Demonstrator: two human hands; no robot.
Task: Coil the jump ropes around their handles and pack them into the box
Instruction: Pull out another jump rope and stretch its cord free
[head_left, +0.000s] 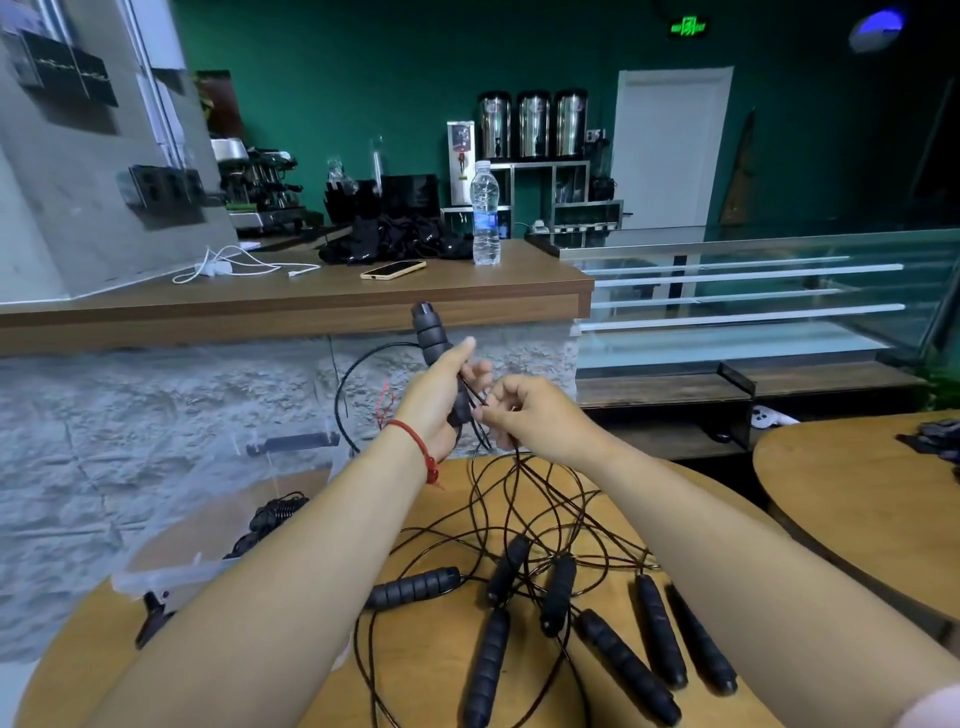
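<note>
— What's the person at the round counter (426, 654) got hold of?

— From the head view, the left hand (439, 400) has its fingers wrapped round a black ribbed handle (431, 338), raised above the counter with the top end tilted up and away. I can't tell whether a second handle sits behind it.

— And the other hand?

— The right hand (540, 415) is just beside it, fingers curled, pinching the thin dark rope (498, 488) close to the handle's lower end. From there the rope drops to the counter and loops about in a tangle.

— More ropes down there?

— Several loose handles (623, 660) lie on the wood near the person, their cords crossing over each other. One handle (415, 587) lies apart on the left, near the left forearm.

— Where's the box?

— The clear box (208, 530) is at the counter's left edge, partly behind the left arm. There's a coiled rope (275, 512) already inside.

— Anything behind?

— A long wooden bar with a water bottle (485, 213) and a phone (393, 269) on it.
</note>
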